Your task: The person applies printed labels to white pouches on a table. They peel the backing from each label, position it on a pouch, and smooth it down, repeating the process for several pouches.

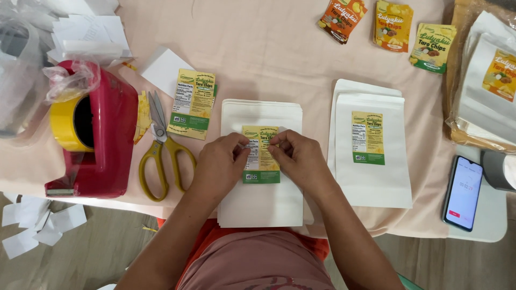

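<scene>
Both hands meet over a yellow-and-green label (260, 156) lying on the top white pouch (262, 161) of a stack at the near edge of the table (269, 48). The label's long axis runs away from the person, its yellow end pointing to the far side and its green band toward the body. The left hand (220, 164) pinches the label's left edge with its fingertips; the right hand (298, 156) pinches the upper right corner, fingers curled. To the right lies another stack of pouches (371, 161), its label set the same way. Yellow-handled scissors (161, 150) and a red tape dispenser (94, 134) sit to the left, a phone (462, 192) far right.
</scene>
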